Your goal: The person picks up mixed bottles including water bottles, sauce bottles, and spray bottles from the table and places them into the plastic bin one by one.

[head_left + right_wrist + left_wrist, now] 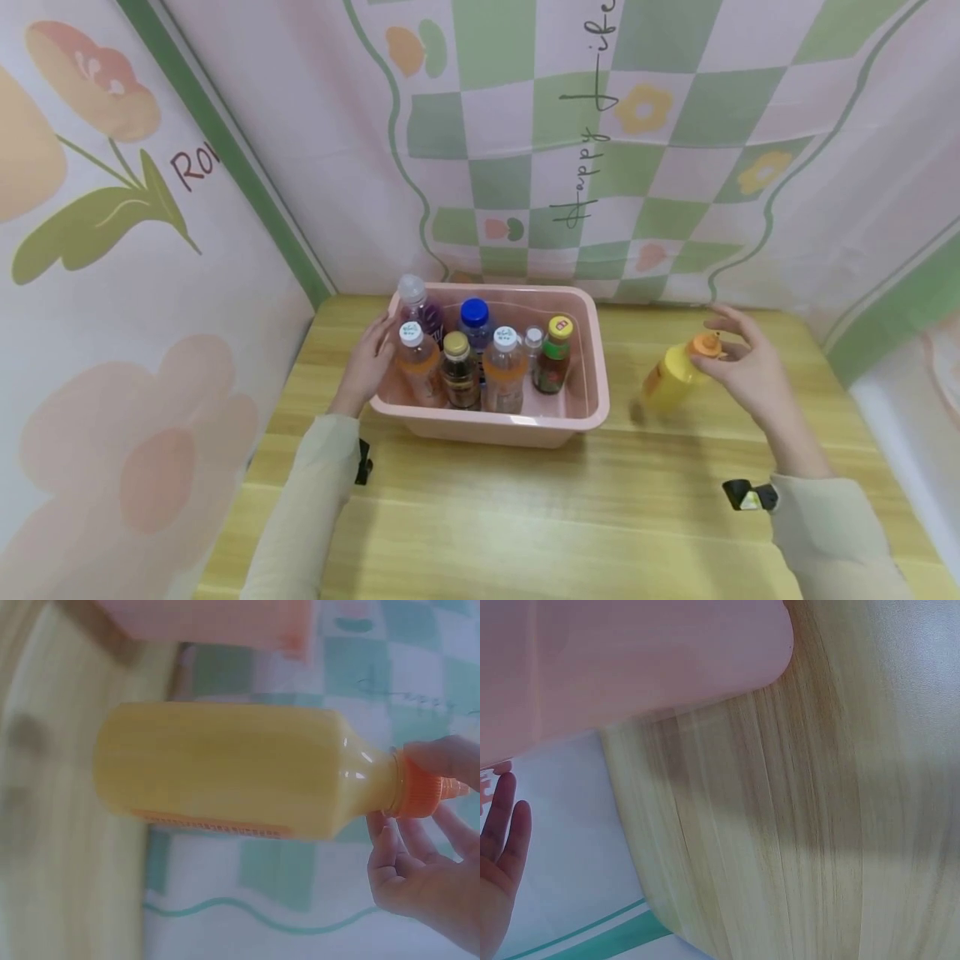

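In the head view my right hand pinches a yellow squeeze bottle by its orange nozzle cap, to the right of the pink bin. The bottle leans, and its shadow lies apart from its base; it looks lifted just off the table. My left hand rests at the left rim of the pink bin, its fingers fairly straight in the left wrist view. Inside the bin stand several bottles, among them a blue-capped bottle, a gold-capped dark bottle and a yellow-capped bottle.
The bin stands on a wood-grain table, near its back edge. Behind it hangs a green-and-white checked cloth. A flower-print cloth covers the left side.
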Demonstrator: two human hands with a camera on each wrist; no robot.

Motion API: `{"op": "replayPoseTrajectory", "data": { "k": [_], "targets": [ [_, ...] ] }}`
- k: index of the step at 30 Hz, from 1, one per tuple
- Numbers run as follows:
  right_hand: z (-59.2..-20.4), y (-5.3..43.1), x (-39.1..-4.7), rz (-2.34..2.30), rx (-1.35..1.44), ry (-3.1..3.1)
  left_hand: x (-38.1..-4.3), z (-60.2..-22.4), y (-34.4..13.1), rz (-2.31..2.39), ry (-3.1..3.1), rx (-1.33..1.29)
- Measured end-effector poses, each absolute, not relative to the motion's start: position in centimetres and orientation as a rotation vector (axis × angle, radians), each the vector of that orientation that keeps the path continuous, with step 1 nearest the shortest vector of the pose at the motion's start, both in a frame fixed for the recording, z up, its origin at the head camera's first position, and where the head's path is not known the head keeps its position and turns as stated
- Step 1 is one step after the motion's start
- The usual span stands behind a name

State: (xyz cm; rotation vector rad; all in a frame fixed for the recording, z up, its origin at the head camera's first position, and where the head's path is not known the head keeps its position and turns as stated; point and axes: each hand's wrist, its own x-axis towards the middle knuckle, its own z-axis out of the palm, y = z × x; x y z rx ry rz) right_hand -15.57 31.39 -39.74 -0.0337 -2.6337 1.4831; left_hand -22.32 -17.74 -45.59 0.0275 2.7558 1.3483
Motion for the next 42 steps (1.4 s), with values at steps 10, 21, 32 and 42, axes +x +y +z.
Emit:
{"op": "replayPoseTrajectory", "data": {
  "k": [10, 21, 32, 42],
  "targets": [
    [-36.1, 28.6, -15.1, 1.854, 0.003, -2.242, -22.4, -45.6, -17.8, 1.35, 2.757, 0.027],
    [-33.1, 24.8, -14.9, 2.051, 0.117, -1.924, -22.3, -45.7, -17.9, 1.319, 2.78, 0.035],
    [-32.4, 21.2, -15.1, 1.955, 0.238, -2.021, -22.3, -45.6, -17.9, 1.322, 2.778, 0.048],
    [-33.8, 18.3, -15.4, 1.6, 0.238, -2.37, -22.4, -45.8, -17.9, 1.337, 2.78, 0.051]
  ]
}}
